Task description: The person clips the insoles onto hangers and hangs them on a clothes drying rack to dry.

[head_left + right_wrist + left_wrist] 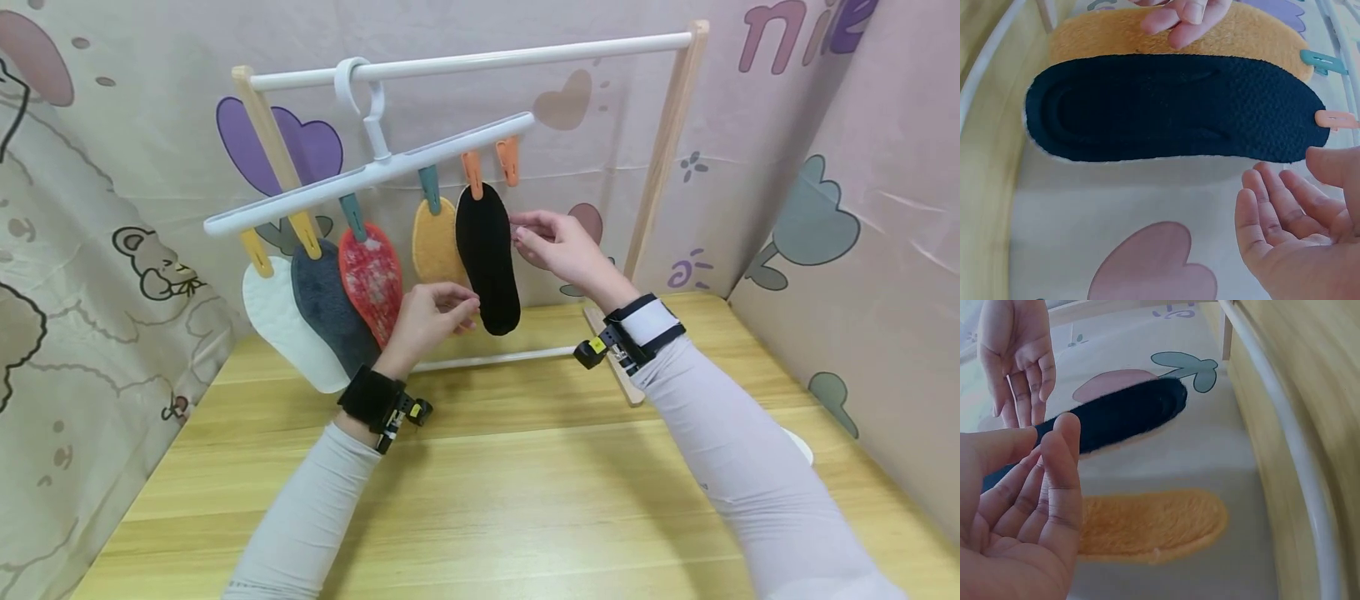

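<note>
A black insole (489,267) hangs by its toe end from an orange clip (472,173) on a white hanger (420,158). My right hand (561,250) is beside its upper right edge, fingers loosely bent and palm up in the right wrist view, holding nothing. At the lower left edge is my left hand (435,317), its thumb and forefinger near each other with nothing visible between them. Left of the black insole hang a yellow insole (435,242), a red and white one (371,275), a dark grey one (330,300) and a white one (288,321).
The hanger, tilted up to the right, hooks over the white rail (480,60) of a wooden-sided rack (663,150). An orange clip (507,162) at its right end holds nothing. A low white bar (510,358) crosses above the wooden table (525,500). Printed cloth (825,167) stands behind.
</note>
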### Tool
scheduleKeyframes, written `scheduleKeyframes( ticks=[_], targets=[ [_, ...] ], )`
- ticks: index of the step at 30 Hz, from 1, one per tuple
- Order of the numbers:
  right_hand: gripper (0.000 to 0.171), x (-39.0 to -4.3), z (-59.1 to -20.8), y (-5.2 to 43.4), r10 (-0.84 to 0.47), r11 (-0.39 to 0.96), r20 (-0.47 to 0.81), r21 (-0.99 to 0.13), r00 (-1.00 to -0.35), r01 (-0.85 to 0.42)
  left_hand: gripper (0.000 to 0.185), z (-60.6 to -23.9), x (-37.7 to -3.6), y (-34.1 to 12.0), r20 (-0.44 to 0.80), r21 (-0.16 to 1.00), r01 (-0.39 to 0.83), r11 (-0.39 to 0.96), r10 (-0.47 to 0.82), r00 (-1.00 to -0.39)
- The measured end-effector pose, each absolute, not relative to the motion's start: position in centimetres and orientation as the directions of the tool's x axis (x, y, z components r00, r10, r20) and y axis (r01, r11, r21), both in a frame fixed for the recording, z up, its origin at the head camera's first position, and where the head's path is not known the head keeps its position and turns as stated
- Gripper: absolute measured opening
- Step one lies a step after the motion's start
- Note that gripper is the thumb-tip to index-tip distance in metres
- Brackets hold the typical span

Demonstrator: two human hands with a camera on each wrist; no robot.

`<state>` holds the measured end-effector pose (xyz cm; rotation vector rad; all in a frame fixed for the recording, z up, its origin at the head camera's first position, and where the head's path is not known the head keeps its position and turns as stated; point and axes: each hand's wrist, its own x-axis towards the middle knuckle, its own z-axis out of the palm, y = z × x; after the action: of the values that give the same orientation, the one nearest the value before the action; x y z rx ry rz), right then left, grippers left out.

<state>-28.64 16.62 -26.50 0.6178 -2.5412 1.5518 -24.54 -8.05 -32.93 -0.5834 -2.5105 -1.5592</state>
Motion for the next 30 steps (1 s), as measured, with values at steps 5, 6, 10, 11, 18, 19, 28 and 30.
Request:
scheduleKeyframes(
  ticks=[5, 6, 10, 11, 18, 19, 28, 30],
  targets=[
    [0.043, -28.0, -26.9, 17.5, -0.331, 0.418, 0.259, -0.822, -0.907, -0.387, 0.016, -33.6, -24.4, -7.7, 0.300, 0.845, 0.383, 0.374, 0.261, -0.918],
    [0.043, -27.8, -27.0, 17.8, -0.342, 0.438, 0.256, -0.808, -0.904, -0.394, 0.016, -33.7, -24.3, -7.6, 0.297, 0.846, 0.380, 0.373, 0.263, -0.918],
    [0.042, -27.2, -27.3, 18.8, -0.371, 0.525, 0.248, -0.739, -0.895, -0.423, 0.016, -33.9, -24.0, -7.1, 0.287, 0.851, 0.378, 0.365, 0.279, -0.916],
    [0.042, -27.0, -27.4, 19.1, -0.378, 0.536, 0.243, -0.730, -0.893, -0.425, 0.016, -34.1, -23.9, -7.0, 0.284, 0.852, 0.377, 0.364, 0.285, -0.916],
    [0.041, -26.2, -28.0, 21.1, -0.444, 0.605, 0.203, -0.650, -0.873, -0.459, 0.016, -34.9, -23.5, -6.1, 0.253, 0.846, 0.370, 0.384, 0.320, -0.913],
    [0.041, -26.0, -28.1, 21.4, -0.448, 0.615, 0.192, -0.642, -0.873, -0.457, 0.016, -35.0, -23.5, -5.9, 0.246, 0.849, 0.365, 0.382, 0.325, -0.913],
    [0.039, -25.3, -29.2, 24.1, -0.494, 0.680, 0.105, -0.571, -0.863, -0.459, 0.015, -36.4, -23.4, -4.0, 0.210, 0.878, 0.340, 0.338, 0.367, -0.906],
    [0.039, -25.0, -29.5, 24.8, -0.491, 0.690, 0.092, -0.565, -0.866, -0.452, 0.013, -36.7, -23.3, -3.5, 0.208, 0.883, 0.340, 0.324, 0.380, -0.901]
  ],
)
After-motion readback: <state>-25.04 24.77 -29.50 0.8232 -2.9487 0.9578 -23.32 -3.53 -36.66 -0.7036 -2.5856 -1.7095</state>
